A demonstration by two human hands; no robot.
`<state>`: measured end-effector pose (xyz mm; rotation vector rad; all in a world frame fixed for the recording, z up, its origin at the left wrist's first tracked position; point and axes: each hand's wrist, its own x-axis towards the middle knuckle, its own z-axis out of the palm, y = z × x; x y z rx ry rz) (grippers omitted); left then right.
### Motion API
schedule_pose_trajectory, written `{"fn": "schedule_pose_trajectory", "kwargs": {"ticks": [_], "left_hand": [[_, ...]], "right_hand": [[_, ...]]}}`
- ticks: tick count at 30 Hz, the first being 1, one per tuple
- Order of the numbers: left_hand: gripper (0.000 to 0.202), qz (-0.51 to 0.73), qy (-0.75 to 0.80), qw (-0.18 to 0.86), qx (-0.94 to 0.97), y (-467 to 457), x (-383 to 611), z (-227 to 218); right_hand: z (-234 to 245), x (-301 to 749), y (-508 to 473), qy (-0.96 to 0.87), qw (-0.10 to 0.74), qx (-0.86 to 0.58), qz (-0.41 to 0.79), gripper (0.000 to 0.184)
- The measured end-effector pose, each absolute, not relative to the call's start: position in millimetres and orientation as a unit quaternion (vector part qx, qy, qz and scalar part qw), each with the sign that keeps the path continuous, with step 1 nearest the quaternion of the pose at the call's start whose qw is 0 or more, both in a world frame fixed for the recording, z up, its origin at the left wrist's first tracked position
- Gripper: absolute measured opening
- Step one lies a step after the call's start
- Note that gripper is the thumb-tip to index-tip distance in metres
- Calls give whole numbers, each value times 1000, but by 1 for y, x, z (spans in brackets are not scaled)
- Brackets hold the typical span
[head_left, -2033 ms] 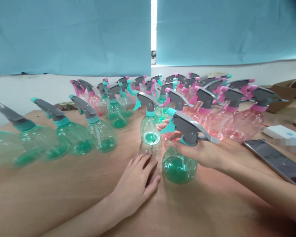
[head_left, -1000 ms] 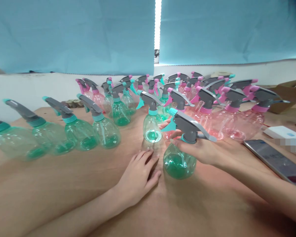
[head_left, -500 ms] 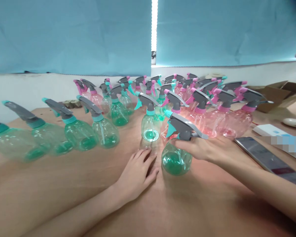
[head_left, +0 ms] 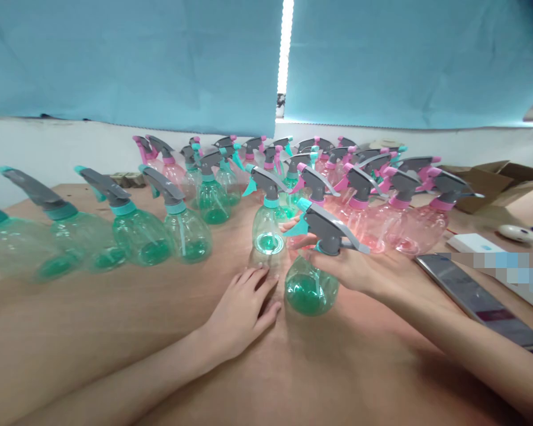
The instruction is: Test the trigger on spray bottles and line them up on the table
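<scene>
A green spray bottle point(head_left: 311, 287) with a grey and teal trigger head stands upright on the table in front of me, with green liquid low inside. My right hand point(head_left: 355, 269) is around its neck, thumb in front and fingers stretched out and apart behind the trigger. The fingers look loose, not wrapped tight; part of them is hidden by the spray head. My left hand point(head_left: 244, 307) lies flat on the table left of this bottle, fingers spread, holding nothing. Just beyond its fingertips stands another green spray bottle point(head_left: 269, 228).
Several green spray bottles point(head_left: 144, 239) form a row on the left. Pink spray bottles point(head_left: 426, 228) and more green ones crowd the back. At right lie a phone point(head_left: 475, 302), a white box point(head_left: 475, 244), a white mouse point(head_left: 517, 233) and an open cardboard box point(head_left: 493, 186).
The fingers of my right hand have straightened and spread away from the spray bottle's neck. The view has shifted slightly; my left hand stays flat on the table.
</scene>
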<state>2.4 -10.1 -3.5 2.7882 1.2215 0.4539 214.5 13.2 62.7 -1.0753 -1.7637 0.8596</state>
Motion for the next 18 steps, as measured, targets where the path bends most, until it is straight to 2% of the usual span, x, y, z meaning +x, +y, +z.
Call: {"fn": "schedule_pose_trajectory", "kwargs": {"ticks": [8,13,18], "left_hand": [[40,161,393,34,905,-9,2,-4],[41,149,393,34,907,-9,2,-5],[41,153,392,36,907,-9,1,-7]], "right_hand": [[59,215,16,-718,462,-417,311,4],[61,215,17,-735,446,-367,355,13],[61,216,18,-731,435,-377,366,10]]}}
